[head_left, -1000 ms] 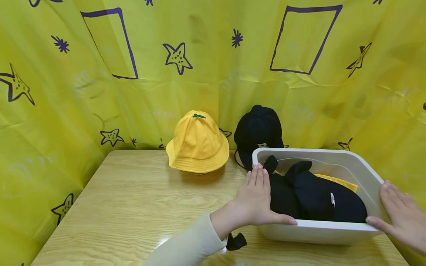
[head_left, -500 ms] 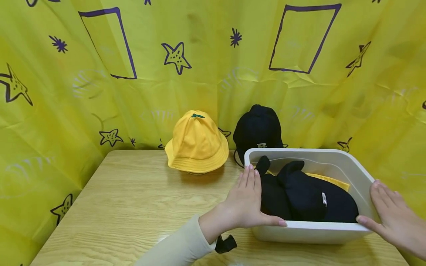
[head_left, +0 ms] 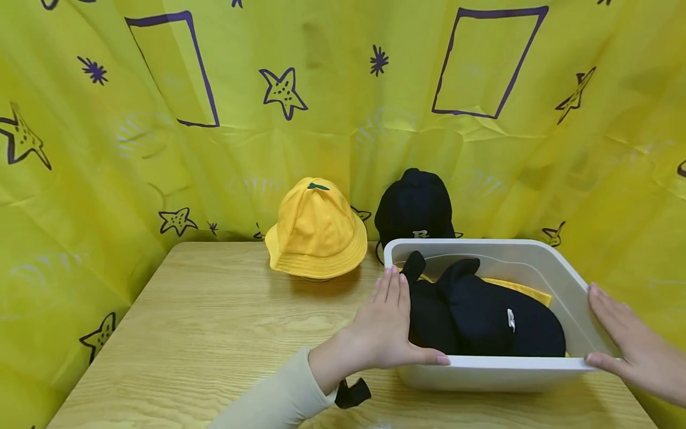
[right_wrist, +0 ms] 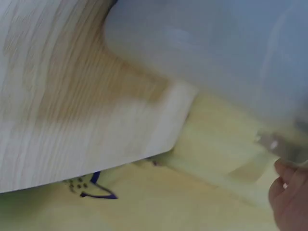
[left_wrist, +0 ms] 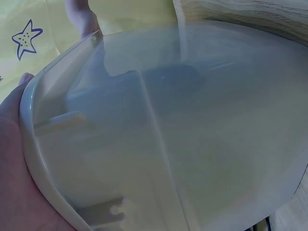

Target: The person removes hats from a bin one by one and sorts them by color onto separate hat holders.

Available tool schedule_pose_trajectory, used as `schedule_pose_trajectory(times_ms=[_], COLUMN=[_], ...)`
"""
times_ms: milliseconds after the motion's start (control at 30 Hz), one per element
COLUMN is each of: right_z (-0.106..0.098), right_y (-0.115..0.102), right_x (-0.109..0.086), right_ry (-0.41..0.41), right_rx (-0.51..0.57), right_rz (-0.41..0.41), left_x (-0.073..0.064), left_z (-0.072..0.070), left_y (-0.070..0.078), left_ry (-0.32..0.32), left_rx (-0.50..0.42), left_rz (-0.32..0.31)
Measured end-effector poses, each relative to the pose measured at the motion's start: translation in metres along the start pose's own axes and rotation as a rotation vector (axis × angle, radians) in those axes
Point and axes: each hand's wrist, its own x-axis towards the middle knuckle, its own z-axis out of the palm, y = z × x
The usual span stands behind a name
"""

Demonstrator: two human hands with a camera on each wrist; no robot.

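A light grey plastic storage bin (head_left: 482, 375) stands at the right of the table, with dark caps and a bit of yellow cloth inside. The front cap (head_left: 493, 316) carries a small white logo. My left hand (head_left: 383, 330) lies along the bin's left rim, fingers straight and thumb stretched over the front edge. On the opposite side my right hand (head_left: 635, 342) rests against the right rim, its thumb at the front corner. In the left wrist view the bin's outer wall (left_wrist: 159, 130) fills most of the picture; the right wrist view catches its underside corner (right_wrist: 159, 53).
A yellow bucket hat (head_left: 318, 232) with a green sprout on top sits at the table's back middle. Behind the bin is a black cap (head_left: 415, 205) with a letter on it. Yellow curtain (head_left: 332, 143) borders the wooden table (head_left: 230, 328) at the back and sides.
The bin, with the caps in it, has slid left along the table, and both hands have moved left with it. The bucket hat and the black cap behind stayed in place.
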Motion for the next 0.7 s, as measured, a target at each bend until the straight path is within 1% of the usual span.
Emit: schedule_pose_trajectory(times_ms=[133, 267, 400, 600, 700], right_z=[-0.001, 0.001, 0.003, 0.005, 0.005], right_y=[0.001, -0.004, -0.011, -0.023, -0.03], right_x=[0.002, 0.003, 0.007, 0.01, 0.012], right_ry=[-0.007, 0.006, 0.018, -0.021, -0.046], right_rx=[0.027, 0.031, 0.029, 0.023, 0.013], right_rz=[-0.003, -0.031, -0.05, 0.002, 0.033], left_x=[-0.002, -0.007, -0.013, -0.022, -0.027], left_z=[0.0, -0.001, -0.001, -0.003, -0.004], left_y=[-0.004, -0.012, -0.019, -0.028, -0.033], left_ry=[0.005, 0.013, 0.02, 0.003, 0.006], left_rx=[-0.02, -0.053, -0.064, -0.098, -0.116], left_rz=[0.01, 0.028, 0.033, 0.038, 0.038])
